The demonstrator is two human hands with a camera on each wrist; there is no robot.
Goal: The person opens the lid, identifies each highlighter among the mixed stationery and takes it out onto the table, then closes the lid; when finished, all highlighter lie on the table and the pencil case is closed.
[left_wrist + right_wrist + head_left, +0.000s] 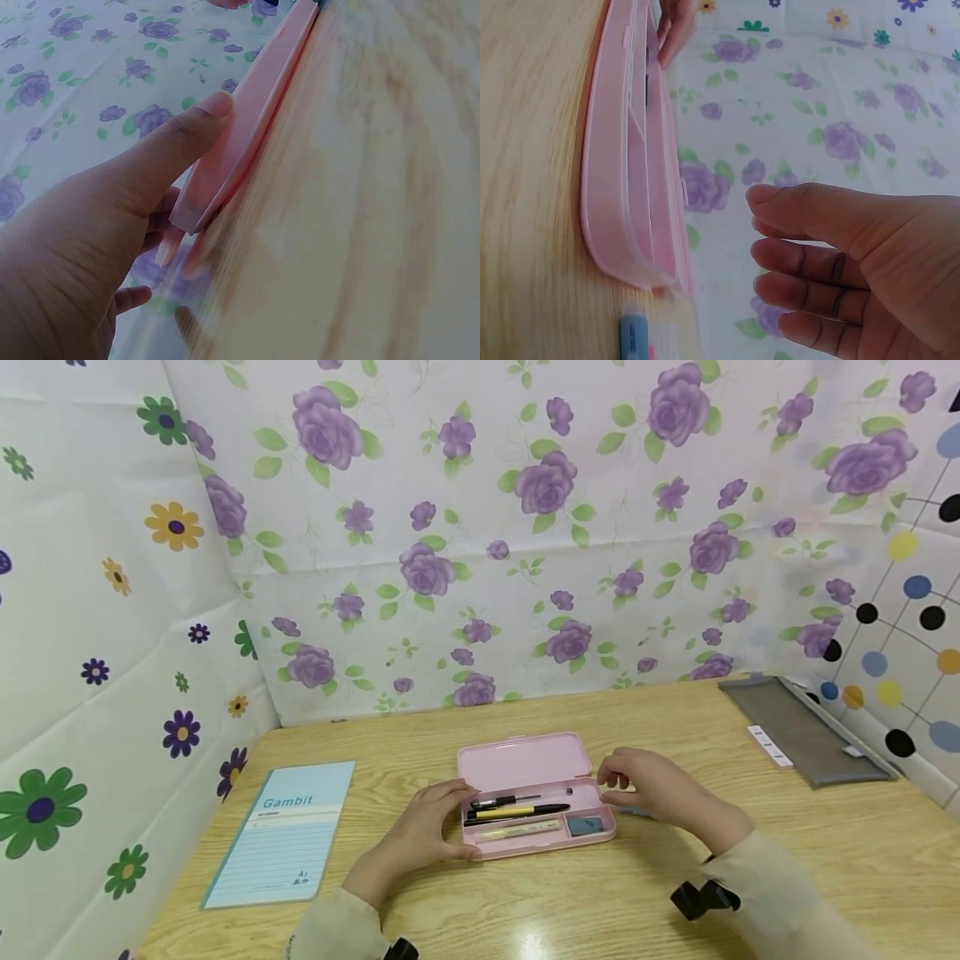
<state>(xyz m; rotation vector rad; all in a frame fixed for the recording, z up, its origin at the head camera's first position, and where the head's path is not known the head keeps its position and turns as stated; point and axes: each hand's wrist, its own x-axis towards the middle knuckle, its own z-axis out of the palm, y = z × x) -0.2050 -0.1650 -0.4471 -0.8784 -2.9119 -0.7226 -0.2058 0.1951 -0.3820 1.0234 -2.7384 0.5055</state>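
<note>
A pink pencil case (517, 764) lies on the table with its lid flipped back. In it are a clear-barrelled black pen (504, 801), a yellow and black pen (517, 812), a pale yellow stick-like pen (521, 831) and a blue-grey block (585, 826) in the small compartment. My left hand (426, 828) grips the case's left end, its thumb (217, 105) on the front wall and fingers behind. By the right end hovers my right hand (660, 789), fingers loosely bent, holding nothing. Below that hand lies a blue pen-like item (634, 336), partly out of frame.
A light blue Gambit notebook (281, 835) lies at the left of the wooden table (480, 918). At the far right is a grey mesh pouch (810, 727) with a pale strip (769, 746) at its edge. Flowered cloth (450, 543) hangs behind the table.
</note>
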